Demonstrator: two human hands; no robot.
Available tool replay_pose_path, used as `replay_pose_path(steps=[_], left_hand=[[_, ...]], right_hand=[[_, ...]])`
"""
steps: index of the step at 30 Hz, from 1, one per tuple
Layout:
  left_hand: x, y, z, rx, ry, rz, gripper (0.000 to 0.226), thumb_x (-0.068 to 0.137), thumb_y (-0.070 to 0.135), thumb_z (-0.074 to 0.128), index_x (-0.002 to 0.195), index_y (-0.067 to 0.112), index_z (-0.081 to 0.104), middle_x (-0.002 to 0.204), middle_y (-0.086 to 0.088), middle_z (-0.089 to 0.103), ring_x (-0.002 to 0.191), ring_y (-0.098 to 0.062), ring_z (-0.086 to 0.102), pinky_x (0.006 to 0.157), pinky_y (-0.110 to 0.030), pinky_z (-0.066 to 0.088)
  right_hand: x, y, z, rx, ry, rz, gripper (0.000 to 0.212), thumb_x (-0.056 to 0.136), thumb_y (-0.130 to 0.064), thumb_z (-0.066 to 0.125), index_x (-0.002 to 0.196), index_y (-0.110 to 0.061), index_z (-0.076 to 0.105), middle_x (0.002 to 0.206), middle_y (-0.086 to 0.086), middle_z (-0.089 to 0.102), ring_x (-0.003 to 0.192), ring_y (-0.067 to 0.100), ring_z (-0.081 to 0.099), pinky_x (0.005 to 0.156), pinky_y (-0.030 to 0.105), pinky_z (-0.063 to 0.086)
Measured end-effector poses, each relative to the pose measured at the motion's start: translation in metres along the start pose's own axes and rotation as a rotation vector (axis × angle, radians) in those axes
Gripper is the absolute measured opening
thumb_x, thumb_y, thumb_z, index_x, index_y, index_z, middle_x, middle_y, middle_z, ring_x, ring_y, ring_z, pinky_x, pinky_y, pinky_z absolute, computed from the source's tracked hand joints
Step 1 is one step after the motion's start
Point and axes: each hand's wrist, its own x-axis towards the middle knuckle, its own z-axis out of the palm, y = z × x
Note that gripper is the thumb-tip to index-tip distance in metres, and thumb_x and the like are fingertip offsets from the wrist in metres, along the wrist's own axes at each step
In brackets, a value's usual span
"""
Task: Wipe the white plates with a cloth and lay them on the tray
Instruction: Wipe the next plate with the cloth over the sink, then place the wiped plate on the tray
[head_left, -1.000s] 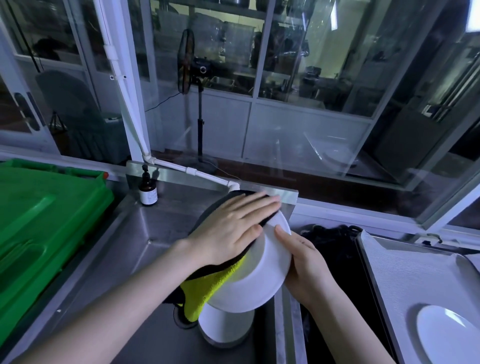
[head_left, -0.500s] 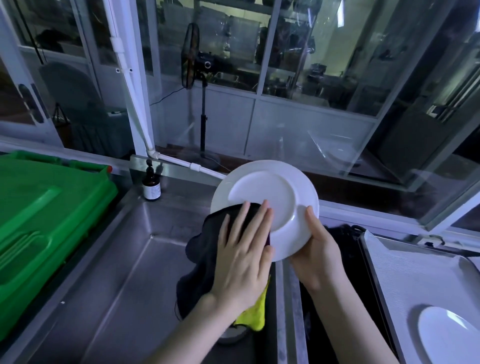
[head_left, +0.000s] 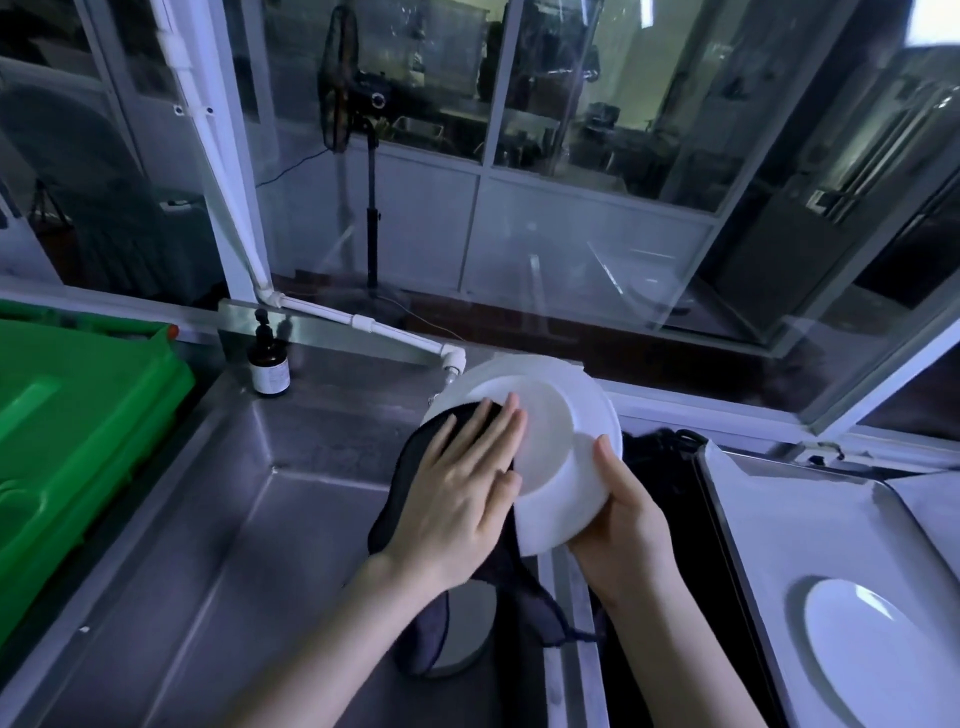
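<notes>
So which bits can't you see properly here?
All in the head view:
1. Right hand: its fingers are hidden behind the held plate.
2. Cloth: partly covered by the left hand.
3. Round thing in the sink: mostly hidden by the hanging cloth.
4. Second plate on the tray: cut off by the picture's edge.
5. Bottle: label too small to read.
</notes>
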Motion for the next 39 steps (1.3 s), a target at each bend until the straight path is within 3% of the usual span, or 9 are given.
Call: replay_pose_path(steps=[9, 19, 22, 25, 28, 30, 32, 36, 39], left_hand=[[-0.004, -0.011, 0.024, -0.164, 0.209, 0.164, 0.040, 0.105, 0.021, 0.040, 0.141, 0.006, 0.049, 0.148, -0.006, 0.047, 0.140, -0.019, 0.042, 0.111, -0.039, 0.041], [0.003, -0.041, 0.021, -0.467, 0.393, -0.278, 0.026, 0.101, 0.017, 0.047, 0.099, 0.004, 0.069, 0.083, 0.013, 0.064, 0.073, 0.008, 0.054, 0.073, 0.001, 0.035], [0.002, -0.036, 0.022, -0.625, 0.292, -0.402, 0.017, 0.099, 0.007, 0.053, 0.106, 0.011, 0.068, 0.081, 0.014, 0.067, 0.074, 0.001, 0.060, 0.071, -0.003, 0.038], [0.003, -0.030, 0.020, -0.700, 0.212, -0.478, 0.034, 0.099, 0.012, 0.055, 0.131, 0.025, 0.058, 0.067, 0.013, 0.065, 0.061, -0.002, 0.059, 0.059, -0.007, 0.039], [0.002, -0.024, 0.017, -0.695, 0.169, -0.486, 0.039, 0.103, 0.031, 0.047, 0.141, 0.040, 0.048, 0.047, 0.011, 0.045, 0.043, -0.007, 0.044, 0.043, -0.012, 0.031], [0.001, -0.018, 0.018, -0.706, 0.113, -0.517, 0.041, 0.097, 0.055, 0.043, 0.136, 0.046, 0.051, 0.050, 0.015, 0.048, 0.046, -0.003, 0.048, 0.045, -0.011, 0.034], [-0.002, -0.013, 0.021, -0.742, 0.065, -0.573, 0.044, 0.083, 0.068, 0.046, 0.122, 0.051, 0.056, 0.060, 0.021, 0.056, 0.058, 0.004, 0.055, 0.055, -0.006, 0.039], [-0.007, -0.002, 0.036, -0.880, 0.042, -0.679, 0.031, 0.073, 0.039, 0.060, 0.103, 0.047, 0.062, 0.074, 0.022, 0.059, 0.065, 0.006, 0.053, 0.062, -0.006, 0.041], [-0.008, 0.013, 0.051, -0.983, 0.055, -0.722, 0.044, 0.073, 0.020, 0.056, 0.107, 0.046, 0.064, 0.070, 0.024, 0.057, 0.055, 0.000, 0.041, 0.053, -0.010, 0.038]], right_hand=[[0.008, 0.026, 0.003, 0.102, 0.006, -0.028, 0.052, 0.099, -0.035, 0.052, 0.136, 0.002, 0.056, 0.138, 0.025, 0.057, 0.129, 0.037, 0.055, 0.107, 0.047, 0.047], [-0.015, 0.039, -0.004, -0.392, 0.149, -0.155, 0.029, 0.088, -0.035, 0.069, 0.100, -0.010, 0.076, 0.103, 0.022, 0.073, 0.091, 0.031, 0.071, 0.077, 0.046, 0.054], [-0.024, 0.034, -0.002, -0.725, 0.105, -0.269, 0.032, 0.088, -0.037, 0.064, 0.086, -0.006, 0.071, 0.075, 0.017, 0.065, 0.071, 0.019, 0.059, 0.063, 0.038, 0.046], [-0.027, 0.033, -0.009, -1.059, 0.040, -0.391, 0.022, 0.092, -0.032, 0.059, 0.070, -0.031, 0.063, 0.058, -0.011, 0.043, 0.057, 0.001, 0.038, 0.053, 0.018, 0.030], [-0.026, 0.036, -0.018, -1.246, 0.024, -0.470, 0.017, 0.095, -0.022, 0.061, 0.093, -0.034, 0.072, 0.055, -0.015, 0.041, 0.050, 0.000, 0.036, 0.049, 0.015, 0.027], [-0.027, 0.038, -0.023, -1.436, -0.026, -0.583, 0.028, 0.094, -0.015, 0.066, 0.113, -0.033, 0.072, 0.075, -0.031, 0.064, 0.066, -0.007, 0.061, 0.060, 0.009, 0.045], [-0.027, 0.041, -0.031, -1.621, -0.104, -0.712, 0.040, 0.093, -0.011, 0.068, 0.130, -0.027, 0.066, 0.125, -0.016, 0.068, 0.115, 0.006, 0.066, 0.090, 0.024, 0.056], [-0.028, 0.036, -0.054, -1.933, -0.165, -0.912, 0.049, 0.087, -0.002, 0.074, 0.134, -0.013, 0.064, 0.137, 0.004, 0.063, 0.127, 0.025, 0.060, 0.090, 0.038, 0.059], [-0.031, 0.019, -0.073, -1.974, -0.262, -0.777, 0.052, 0.090, -0.026, 0.073, 0.140, -0.019, 0.058, 0.146, 0.001, 0.055, 0.135, 0.023, 0.052, 0.105, 0.045, 0.049]])
